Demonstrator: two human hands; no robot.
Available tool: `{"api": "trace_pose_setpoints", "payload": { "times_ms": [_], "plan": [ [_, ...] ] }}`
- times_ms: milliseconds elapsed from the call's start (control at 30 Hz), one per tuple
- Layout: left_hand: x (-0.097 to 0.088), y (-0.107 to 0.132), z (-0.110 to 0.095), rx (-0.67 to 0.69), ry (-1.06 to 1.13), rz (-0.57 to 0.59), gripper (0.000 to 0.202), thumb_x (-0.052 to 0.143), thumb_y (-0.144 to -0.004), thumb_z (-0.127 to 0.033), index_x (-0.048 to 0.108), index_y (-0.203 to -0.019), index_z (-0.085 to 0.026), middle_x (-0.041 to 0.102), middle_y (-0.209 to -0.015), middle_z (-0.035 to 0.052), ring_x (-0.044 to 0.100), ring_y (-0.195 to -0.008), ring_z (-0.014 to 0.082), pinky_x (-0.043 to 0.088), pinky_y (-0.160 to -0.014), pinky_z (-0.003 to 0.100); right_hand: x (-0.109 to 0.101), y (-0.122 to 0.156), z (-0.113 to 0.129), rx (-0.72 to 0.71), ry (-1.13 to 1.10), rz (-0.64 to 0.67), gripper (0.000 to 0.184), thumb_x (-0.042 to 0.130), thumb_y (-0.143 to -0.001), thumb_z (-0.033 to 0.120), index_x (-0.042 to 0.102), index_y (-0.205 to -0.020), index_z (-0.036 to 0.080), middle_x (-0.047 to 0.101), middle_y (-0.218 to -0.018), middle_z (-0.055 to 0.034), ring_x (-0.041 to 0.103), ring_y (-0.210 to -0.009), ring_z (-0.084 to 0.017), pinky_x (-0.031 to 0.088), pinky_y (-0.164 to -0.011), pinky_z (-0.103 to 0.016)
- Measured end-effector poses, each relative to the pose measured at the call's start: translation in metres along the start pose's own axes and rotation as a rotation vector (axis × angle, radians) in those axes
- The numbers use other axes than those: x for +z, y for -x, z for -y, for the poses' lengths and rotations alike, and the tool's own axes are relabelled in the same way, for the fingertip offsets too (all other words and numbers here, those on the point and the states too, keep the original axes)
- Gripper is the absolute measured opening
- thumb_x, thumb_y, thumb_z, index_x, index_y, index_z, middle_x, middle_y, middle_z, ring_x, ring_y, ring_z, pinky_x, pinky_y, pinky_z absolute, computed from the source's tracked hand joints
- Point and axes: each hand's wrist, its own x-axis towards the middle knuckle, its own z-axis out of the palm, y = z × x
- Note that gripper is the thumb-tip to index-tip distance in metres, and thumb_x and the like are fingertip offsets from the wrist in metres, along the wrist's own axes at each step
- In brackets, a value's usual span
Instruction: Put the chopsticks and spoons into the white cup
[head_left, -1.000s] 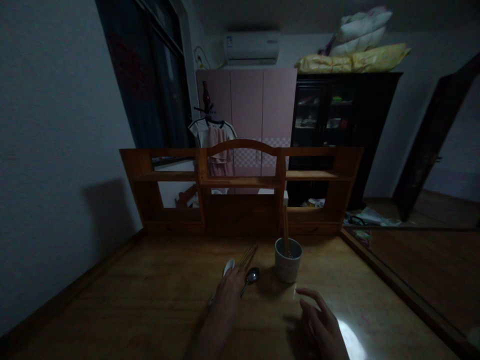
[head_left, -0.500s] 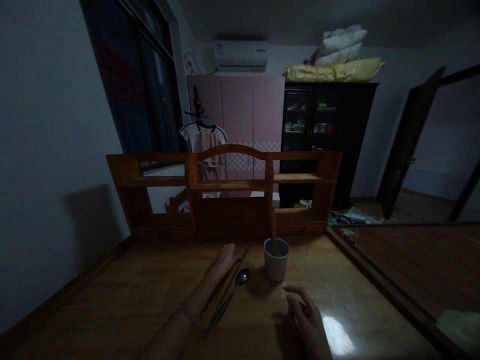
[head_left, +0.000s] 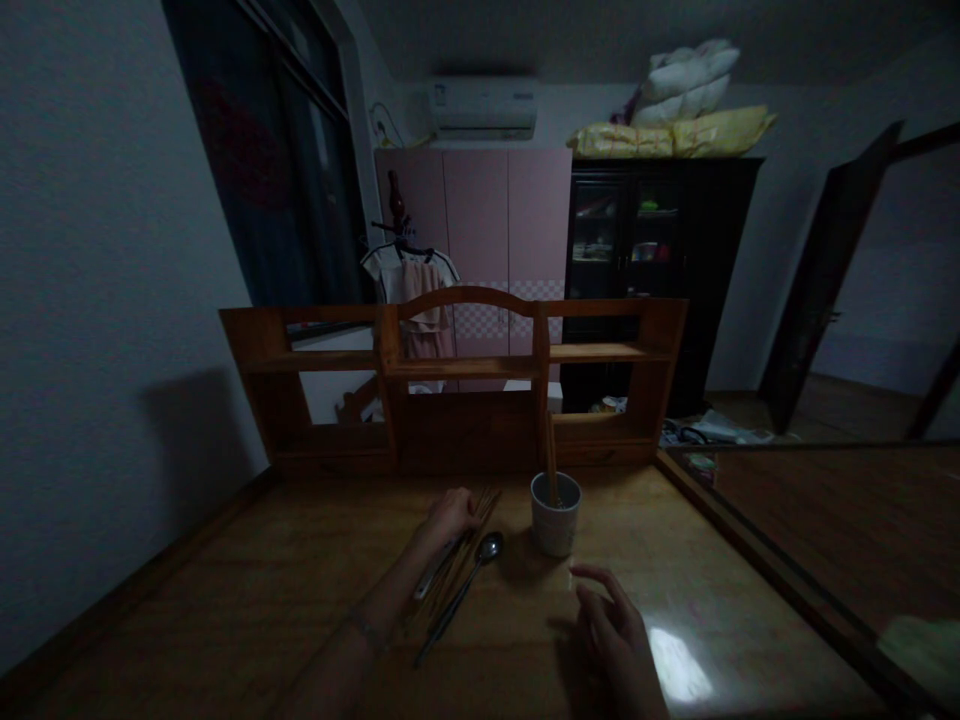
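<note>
On the wooden desk lie several thin wooden chopsticks (head_left: 463,560), set at a slant. My left hand (head_left: 452,514) is over their far part, fingers bent and closed on them. Beside my left forearm shows the pale handle of a utensil (head_left: 429,580); its other end is hidden under the hand. A metal spoon (head_left: 490,546) lies just right of the chopsticks, bowl end away from me. Upright chopsticks (head_left: 553,460) stand in a white cup (head_left: 556,530). Nearer to me than the cup, my right hand (head_left: 609,622) holds nothing, index finger stretched out and the others loosely bent.
A wooden shelf unit (head_left: 465,372) stands along the desk's back edge. The desk (head_left: 247,600) has a raised wooden edge (head_left: 739,540) on its right. Beyond are a pink wardrobe (head_left: 480,210), a dark cabinet (head_left: 709,260) and hanging clothes (head_left: 427,290). The room is dim.
The pale-handled utensil now shows beside my left forearm, and the chopsticks lie more spread apart. My left hand has shifted slightly; the right hand keeps its pose. The view has moved a little.
</note>
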Motion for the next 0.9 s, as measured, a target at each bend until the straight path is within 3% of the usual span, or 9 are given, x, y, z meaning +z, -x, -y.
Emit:
{"api": "trace_pose_setpoints", "payload": {
  "times_ms": [233,467,767,900],
  "plan": [
    [-0.008,0.011,-0.011,0.007,-0.078,-0.029,0.025,0.065,-0.072,-0.039,0.065,-0.086,-0.018,0.069,-0.094,0.0078,0.063,-0.088,0.0215,0.039,-0.065,0.025,-0.002,-0.004,-0.012,-0.033,0.006,0.014,0.04,0.054,-0.087,0.051,0.053,-0.109,0.018,0.03,-0.052,0.0092,0.026,-0.046,-0.008,0.018,-0.042,-0.018],
    [-0.011,0.011,-0.015,-0.009,-0.108,0.006,0.029,0.066,-0.071,-0.039,0.066,-0.088,-0.016,0.069,-0.096,0.0108,0.064,-0.087,0.0239,0.039,-0.064,0.027,-0.004,-0.003,-0.014,-0.05,0.034,0.014,0.035,0.053,-0.088,0.049,0.053,-0.106,0.019,0.032,-0.054,0.0087,0.027,-0.047,-0.008,0.018,-0.043,-0.018],
    [-0.01,0.008,-0.01,-0.016,-0.06,0.017,0.02,0.067,-0.071,-0.032,0.065,-0.086,-0.018,0.068,-0.097,0.0064,0.062,-0.093,0.0212,0.039,-0.071,0.025,-0.003,-0.002,-0.01,-0.046,0.051,-0.003,0.035,0.055,-0.086,0.048,0.055,-0.105,0.018,0.036,-0.055,0.0076,0.028,-0.046,-0.008,0.018,-0.042,-0.019],
    [-0.01,0.004,-0.005,-0.019,-0.012,0.026,0.026,0.072,-0.067,-0.039,0.065,-0.083,-0.019,0.069,-0.095,0.0049,0.062,-0.092,0.0204,0.039,-0.068,0.024,-0.003,-0.002,-0.009,-0.04,0.049,0.0,0.037,0.055,-0.086,0.049,0.055,-0.107,0.017,0.035,-0.056,0.0076,0.028,-0.047,-0.008,0.017,-0.043,-0.019]
  ]
}}
